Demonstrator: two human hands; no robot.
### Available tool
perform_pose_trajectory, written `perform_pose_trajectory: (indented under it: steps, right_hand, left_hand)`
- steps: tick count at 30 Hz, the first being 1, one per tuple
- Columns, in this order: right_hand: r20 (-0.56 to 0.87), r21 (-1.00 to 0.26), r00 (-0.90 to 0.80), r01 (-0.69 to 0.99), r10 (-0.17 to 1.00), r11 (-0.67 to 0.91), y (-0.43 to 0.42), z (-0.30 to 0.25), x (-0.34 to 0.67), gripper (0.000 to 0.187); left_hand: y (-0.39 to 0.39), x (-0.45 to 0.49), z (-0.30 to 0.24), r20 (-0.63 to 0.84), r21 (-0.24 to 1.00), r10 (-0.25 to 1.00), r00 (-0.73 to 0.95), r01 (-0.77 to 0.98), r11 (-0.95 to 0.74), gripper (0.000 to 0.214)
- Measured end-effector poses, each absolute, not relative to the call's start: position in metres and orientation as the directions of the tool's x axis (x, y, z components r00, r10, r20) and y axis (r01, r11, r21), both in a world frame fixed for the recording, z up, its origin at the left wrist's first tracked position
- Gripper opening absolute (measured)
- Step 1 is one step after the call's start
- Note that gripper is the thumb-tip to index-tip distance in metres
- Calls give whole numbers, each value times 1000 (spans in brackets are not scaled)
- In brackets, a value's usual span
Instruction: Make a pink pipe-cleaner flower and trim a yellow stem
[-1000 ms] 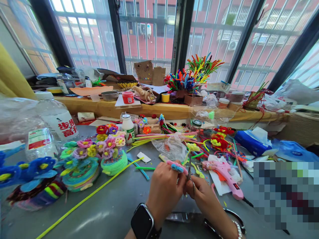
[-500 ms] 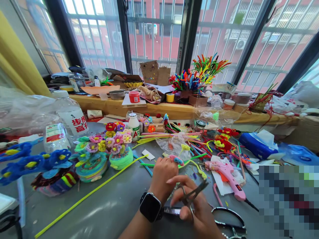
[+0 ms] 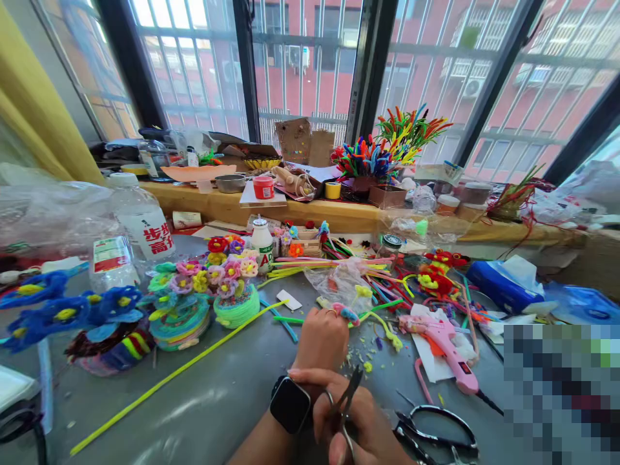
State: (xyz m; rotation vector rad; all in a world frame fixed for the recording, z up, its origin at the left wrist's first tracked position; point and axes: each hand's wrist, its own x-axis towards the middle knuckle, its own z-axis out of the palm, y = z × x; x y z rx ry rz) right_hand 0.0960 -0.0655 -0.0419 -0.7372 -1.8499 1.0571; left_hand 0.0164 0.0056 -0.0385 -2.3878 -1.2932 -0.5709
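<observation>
My left hand (image 3: 323, 339) is held back side up over the table, its fingers curled under and mostly hidden. At its knuckles sits a fuzzy pink-and-blue pipe-cleaner piece (image 3: 347, 314); whether it is worn or gripped I cannot tell. A black smartwatch (image 3: 289, 404) is on that wrist. My right hand (image 3: 356, 420) grips small metal scissors (image 3: 349, 391) by the handle loops, blades slightly apart and pointing up. Its outstretched index finger lies across my left wrist. Yellow fuzz clippings (image 3: 368, 367) are scattered just right of my left hand.
A long yellow pipe cleaner (image 3: 181, 371) lies left of my hands. Pipe-cleaner flower pots (image 3: 236, 309) stand beyond it. To the right are a pink glue gun (image 3: 448, 349), black-handled pliers (image 3: 438, 426) and a blue tissue pack (image 3: 504, 284). A cluttered wooden sill (image 3: 314, 213) runs behind.
My right hand has moved down and left with the scissors, from beside my left fingers to my left wrist. The scissor blades now point more upright. My left hand stays nearly in place.
</observation>
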Motion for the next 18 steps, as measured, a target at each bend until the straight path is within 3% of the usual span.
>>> perform_pose_trajectory:
  steps: [13, 18]
  right_hand:
    - [417, -865, -475, 55, 775, 500, -66, -48, 91, 52]
    - [420, -896, -315, 6, 851, 444, -61, -48, 106, 51]
  left_hand:
    - [6, 17, -41, 519, -59, 698, 494, 835, -547, 18]
    - [7, 14, -39, 550, -2, 699, 457, 838, -546, 15]
